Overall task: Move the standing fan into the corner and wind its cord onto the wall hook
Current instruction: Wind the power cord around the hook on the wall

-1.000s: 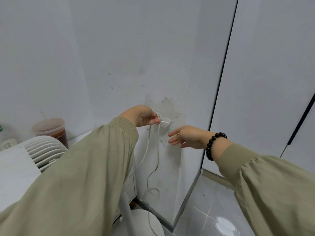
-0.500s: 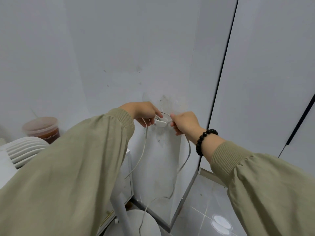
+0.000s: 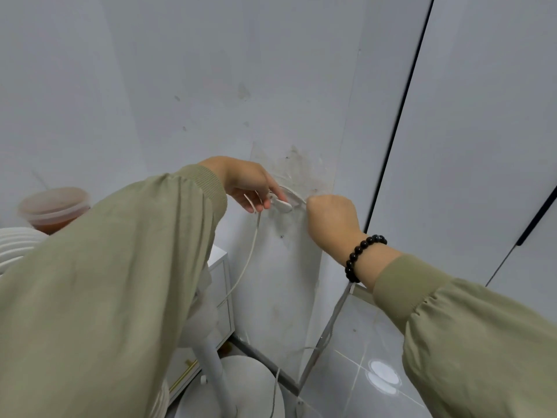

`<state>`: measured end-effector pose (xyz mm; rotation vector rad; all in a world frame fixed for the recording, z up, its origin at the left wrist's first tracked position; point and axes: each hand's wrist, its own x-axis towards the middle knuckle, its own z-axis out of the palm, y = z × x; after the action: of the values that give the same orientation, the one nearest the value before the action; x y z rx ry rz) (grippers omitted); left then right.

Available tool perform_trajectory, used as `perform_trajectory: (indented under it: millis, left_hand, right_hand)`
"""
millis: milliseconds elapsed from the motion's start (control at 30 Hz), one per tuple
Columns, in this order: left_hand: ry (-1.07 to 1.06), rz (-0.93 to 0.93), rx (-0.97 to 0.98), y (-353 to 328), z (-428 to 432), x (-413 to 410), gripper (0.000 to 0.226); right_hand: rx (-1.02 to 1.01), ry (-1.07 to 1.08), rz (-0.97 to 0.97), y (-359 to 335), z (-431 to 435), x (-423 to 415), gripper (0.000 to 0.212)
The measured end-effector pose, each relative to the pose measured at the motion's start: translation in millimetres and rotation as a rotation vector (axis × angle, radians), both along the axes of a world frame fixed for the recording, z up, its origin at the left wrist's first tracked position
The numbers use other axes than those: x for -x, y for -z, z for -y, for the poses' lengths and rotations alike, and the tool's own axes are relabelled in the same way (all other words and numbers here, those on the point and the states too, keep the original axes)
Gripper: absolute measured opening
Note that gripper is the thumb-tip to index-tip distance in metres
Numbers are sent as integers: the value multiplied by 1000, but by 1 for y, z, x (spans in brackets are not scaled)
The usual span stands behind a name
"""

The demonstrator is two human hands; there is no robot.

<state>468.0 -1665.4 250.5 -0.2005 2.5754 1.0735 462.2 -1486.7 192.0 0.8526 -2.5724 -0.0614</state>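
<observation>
The white standing fan stands in the corner: its round base (image 3: 241,387) and pole show at the bottom, its ribbed head (image 3: 15,245) at the far left behind my sleeve. A small white wall hook (image 3: 281,204) sits on the scuffed wall panel. The thin white cord (image 3: 250,257) runs up from the fan and loops over the hook. My left hand (image 3: 247,184) pinches the cord just left of the hook. My right hand (image 3: 331,220), with a black bead bracelet, is closed on the cord just right of the hook.
A plastic cup (image 3: 54,208) with a reddish drink stands at the left on a white cabinet (image 3: 221,285). White panels with black seams (image 3: 398,116) fill the right. Glossy grey floor tiles (image 3: 361,372) lie at the lower right.
My right hand reached in from an open pose, took the cord and drew it over the hook to the right. The hanging loop has shortened. My left hand stayed by the hook.
</observation>
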Motion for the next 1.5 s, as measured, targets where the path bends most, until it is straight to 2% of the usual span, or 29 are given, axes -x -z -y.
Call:
perform_trajectory:
  millis: [100,200,267,367,467,567,600,700,800,867,933,1033,1100,1167,1267,1333,1400,1500]
  left_hand:
    - [19,64,-94,2,10,7,39]
    - [-143,-16,-208,12,33,13,24]
    - [-287,-40,-124,25,53,13,17]
    - [-370,126,149,44,70,6,21]
    - [-291,235,254,51,69,3,25]
    - [-223,248,285,46,63,1,36]
    - [-189,252,294,45,62,0,39]
    - [-87,291,317,45,60,-4,48]
    - [-56,304,286,46,61,-7,42]
    - [-41,296,260,47,61,-8,28]
    - [-39,261,221,47,61,-7,14]
    - [-122,162,117,52,60,-2,18]
    - [-217,73,89,52,58,1,20]
    - [-280,-18,106,50,58,2,19]
    - [-353,-126,80,45,59,5,15]
    - [-393,-194,28,42,58,5,16]
    - [-418,-258,-45,41,55,5,17]
    - [-442,-357,-174,38,52,5,20]
  right_hand:
    - [-98,-40,39,20,8,-3,23]
    - [-54,-7,93,33,17,0,22]
    - [9,19,122,42,26,6,23]
    - [158,22,249,57,39,15,17]
    - [512,49,498,66,54,28,26]
    - [1181,79,988,68,70,24,26]
    - [1339,73,1155,67,74,20,25]
    - [1595,47,1425,60,80,17,19]
    - [1718,25,1510,57,78,20,15]
    - [1735,23,1527,56,75,20,16]
    - [1732,28,1525,55,74,19,16]
    - [1690,35,1506,53,70,18,16]
    - [1555,58,1437,50,62,17,16]
    - [1341,71,1220,46,50,12,18]
    - [952,15,639,37,30,7,24]
    - [795,-62,327,29,25,4,20]
    - [694,-181,136,24,26,7,15]
    - [458,-321,1,24,34,14,12]
